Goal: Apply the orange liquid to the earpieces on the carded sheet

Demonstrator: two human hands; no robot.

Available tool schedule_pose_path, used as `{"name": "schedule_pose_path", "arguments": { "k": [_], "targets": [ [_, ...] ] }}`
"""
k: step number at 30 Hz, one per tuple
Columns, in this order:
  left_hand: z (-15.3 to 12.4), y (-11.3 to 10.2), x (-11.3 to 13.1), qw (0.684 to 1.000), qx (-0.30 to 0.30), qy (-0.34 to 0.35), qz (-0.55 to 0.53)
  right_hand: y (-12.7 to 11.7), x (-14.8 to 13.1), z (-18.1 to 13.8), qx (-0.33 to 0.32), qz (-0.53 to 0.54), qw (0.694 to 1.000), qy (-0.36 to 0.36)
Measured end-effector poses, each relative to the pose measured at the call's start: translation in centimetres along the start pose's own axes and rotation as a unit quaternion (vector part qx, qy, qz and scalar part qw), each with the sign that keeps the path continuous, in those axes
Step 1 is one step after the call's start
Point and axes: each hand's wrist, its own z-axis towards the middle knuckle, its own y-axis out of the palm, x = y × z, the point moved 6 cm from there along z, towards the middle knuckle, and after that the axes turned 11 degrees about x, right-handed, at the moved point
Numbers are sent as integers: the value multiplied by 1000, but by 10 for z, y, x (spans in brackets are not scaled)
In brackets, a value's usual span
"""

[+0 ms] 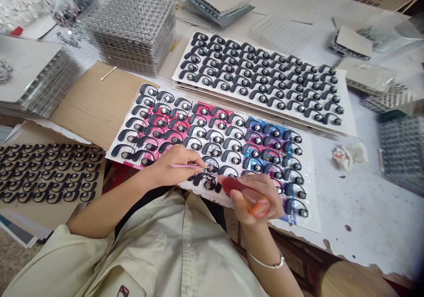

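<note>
My left hand (pixel 175 164) is closed in a pinch around a thin pink stick (pixel 186 166), whose tip points right. My right hand (pixel 260 195) grips a small red squeeze bottle (pixel 238 190), its nozzle pointing left close to the stick's tip. Beneath both hands lies a colourful printed sheet (pixel 130 97) in pink, white, purple and blue. Rows of black hook-shaped pieces (pixel 209 183) with shiny round centres cover it. The nozzle and the stick's tip meet over one of these pieces near the front edge; whether they touch it I cannot tell.
Behind lies a white board (pixel 180 74) with more black pieces. A lower board (pixel 49 173) at left holds others. Stacked clear trays (pixel 129 28) stand at the back left. A cotton swab (pixel 108 73) rests on cardboard (pixel 89 98). Crumpled tissue (pixel 349 155) lies right.
</note>
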Motion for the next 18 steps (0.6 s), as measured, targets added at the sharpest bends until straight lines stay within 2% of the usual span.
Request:
{"name": "schedule_pose_path", "arguments": {
  "k": [18],
  "targets": [
    [2,1,-7,999,-11,-19,-23,5,-5,-1,-30,-26,998,-41]
  ]
}}
